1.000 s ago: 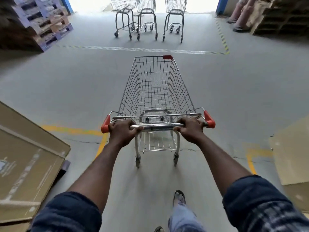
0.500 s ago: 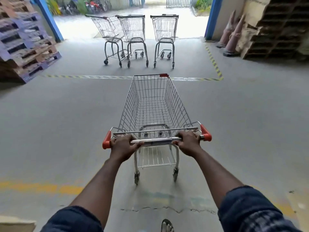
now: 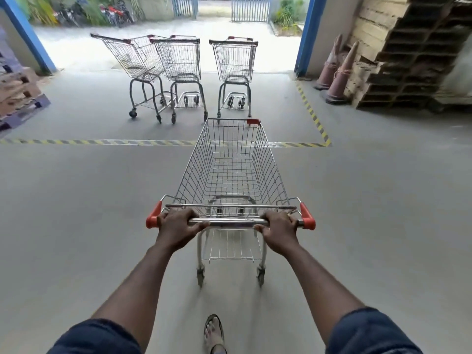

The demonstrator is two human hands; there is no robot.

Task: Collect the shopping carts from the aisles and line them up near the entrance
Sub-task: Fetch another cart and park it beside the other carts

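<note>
An empty wire shopping cart (image 3: 231, 169) with orange handle ends stands in front of me on the grey floor. My left hand (image 3: 177, 227) grips the left part of its metal handle bar (image 3: 229, 222). My right hand (image 3: 278, 231) grips the right part. The cart's front rim reaches just past the striped floor line (image 3: 102, 142). Three more carts wait by the open entrance: a left cart (image 3: 135, 60) angled sideways, a middle cart (image 3: 180, 60) close beside it, and a right cart (image 3: 234, 60) standing apart.
Stacked pallets (image 3: 18, 98) sit at the left edge. Two traffic cones (image 3: 338, 72) and a tall pile of wooden pallets (image 3: 408, 54) stand at the right. Blue door posts (image 3: 307, 34) frame the entrance. My sandalled foot (image 3: 214, 333) shows at the bottom.
I have pushed the cart forward across the floor; the parked carts and the striped line are much closer. The cardboard boxes and yellow floor line have dropped out of view.
</note>
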